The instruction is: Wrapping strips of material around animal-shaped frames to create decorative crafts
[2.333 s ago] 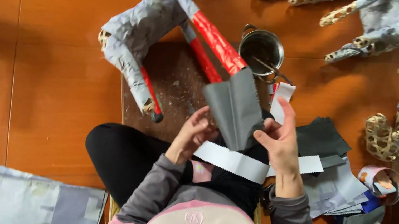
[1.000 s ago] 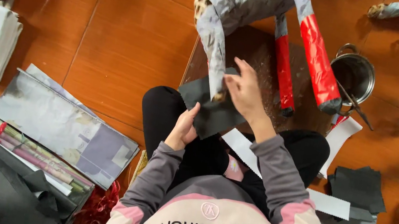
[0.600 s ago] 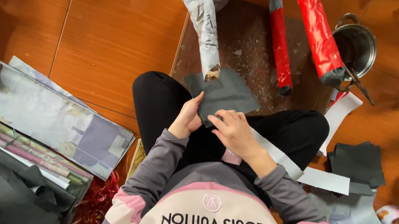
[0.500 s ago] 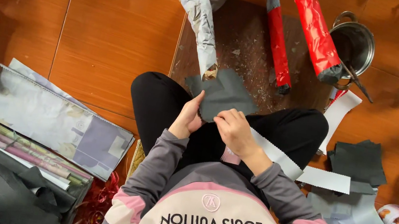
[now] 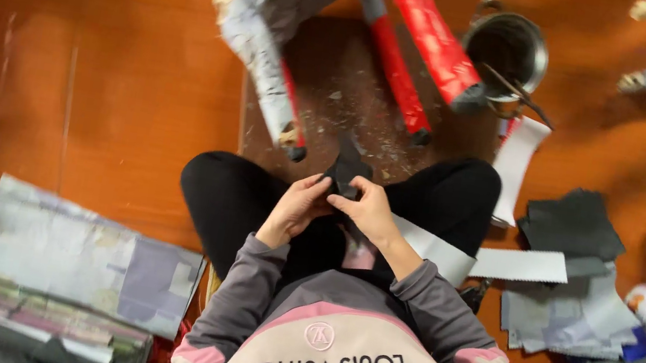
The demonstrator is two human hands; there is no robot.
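Head view shows you seated cross-legged on an orange-brown floor [image 5: 121, 89], and that floor gives you the widest open stretch, running from 9 to 11 o'clock of your hands. Next in size, a stack of large grey paper sheets [image 5: 77, 263] lies at 8 o'clock, its near edge just beside your left knee. A dark, speckled work board [image 5: 336, 97] sits at 12 o'clock, its left edge straight, its near edge meeting your legs. On it stands a paper-covered frame [image 5: 279, 19] in grey and red, its legs coming down close above your hands. A metal pot [image 5: 509, 51] stands at 1 o'clock, just off the board's far right corner. Loose dark and grey paper pieces [image 5: 576, 273] crowd the floor at 3 o'clock, leaving little room there. A white paper strip [image 5: 449, 258] crosses your right thigh. Your left hand [image 5: 297, 208] and right hand [image 5: 366, 210] meet over your lap, both pinching a small dark grey paper piece [image 5: 344, 174] between thumb and fingertips, just below the board's near edge.
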